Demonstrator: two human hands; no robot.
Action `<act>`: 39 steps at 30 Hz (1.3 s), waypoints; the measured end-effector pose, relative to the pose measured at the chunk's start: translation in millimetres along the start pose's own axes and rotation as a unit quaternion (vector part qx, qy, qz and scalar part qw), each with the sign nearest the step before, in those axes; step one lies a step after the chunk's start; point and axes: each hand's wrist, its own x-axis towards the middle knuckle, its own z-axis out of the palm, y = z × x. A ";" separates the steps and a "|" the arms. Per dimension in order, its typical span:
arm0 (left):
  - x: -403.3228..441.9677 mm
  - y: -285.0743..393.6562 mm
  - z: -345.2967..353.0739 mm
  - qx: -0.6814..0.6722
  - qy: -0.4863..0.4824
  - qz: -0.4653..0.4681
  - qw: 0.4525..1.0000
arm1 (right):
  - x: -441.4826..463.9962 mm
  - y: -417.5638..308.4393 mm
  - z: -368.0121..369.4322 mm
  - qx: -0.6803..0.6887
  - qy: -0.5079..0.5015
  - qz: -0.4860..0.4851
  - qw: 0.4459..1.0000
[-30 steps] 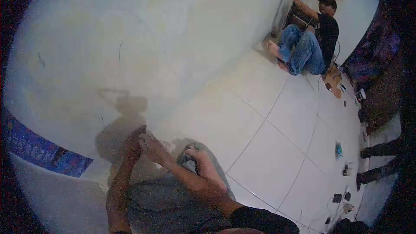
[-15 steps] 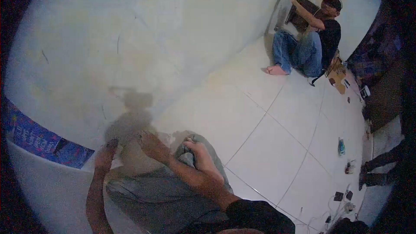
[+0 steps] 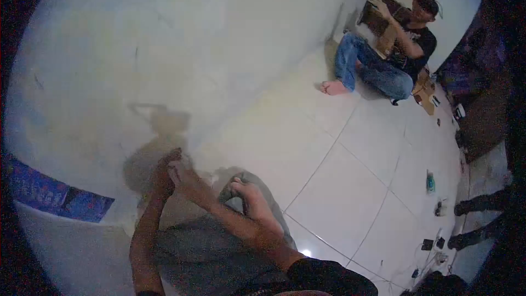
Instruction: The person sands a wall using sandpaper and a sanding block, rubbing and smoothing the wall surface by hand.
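The wall (image 3: 164, 49) rises in front of you and fills the left of the view, and your joined hands stand close before its lower part; you cannot tell from here whether they touch it. White floor tiles (image 3: 339, 186) spread to your right, and you sit with your grey trousers (image 3: 203, 252) folded under your arms. Your left forearm (image 3: 145, 241) rises almost straight from the lower edge, while your right forearm (image 3: 235, 219) slants across your lap from a black sleeve (image 3: 329, 274), passing beside your bare foot (image 3: 257, 203). Your left hand (image 3: 164, 176) and right hand (image 3: 186, 178) meet with fingers overlapping; whether they pinch anything is too dim to tell. To work well here, steady both forearms, let the fingers move rather than the elbows, and lean so that your shadow (image 3: 170, 120) falls clear of your fingertips, where poor light seems the main hindrance.
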 end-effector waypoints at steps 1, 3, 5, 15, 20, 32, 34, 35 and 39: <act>-2.5 -7.5 3.2 -0.018 -0.015 -0.071 0.997 | 2.0 -1.7 0.2 -0.003 0.001 -0.004 1.000; -10.9 -23.4 1.7 -0.036 -0.033 -0.150 0.987 | 4.4 2.7 6.0 -0.008 0.000 -0.002 1.000; -36.9 -34.0 -19.3 0.094 -0.012 0.058 0.994 | 7.1 -1.0 -1.2 -0.011 -0.007 -0.001 1.000; -166.2 -129.6 -86.4 0.200 -0.083 -0.098 0.971 | -1.1 -18.0 -3.4 -0.084 0.092 -0.054 0.991; -143.1 -132.6 -77.7 0.183 -0.125 -0.146 0.964 | 27.8 -34.9 -33.8 0.175 -0.082 0.211 0.958; -10.6 -79.0 9.9 -0.164 0.042 -0.020 0.985 | 32.6 -16.0 -5.3 -0.011 0.096 -0.057 0.994; -7.8 -88.9 11.9 -0.130 0.057 0.038 0.989 | 33.4 -18.0 -12.3 0.040 0.090 -0.032 0.995; -10.0 -91.5 8.1 -0.144 0.015 -0.033 0.989 | 33.4 -18.4 -16.1 0.077 0.092 -0.016 0.993; -48.2 -99.4 -30.0 0.184 -0.003 0.079 0.980 | 49.0 -26.6 -60.0 0.378 0.138 0.118 0.908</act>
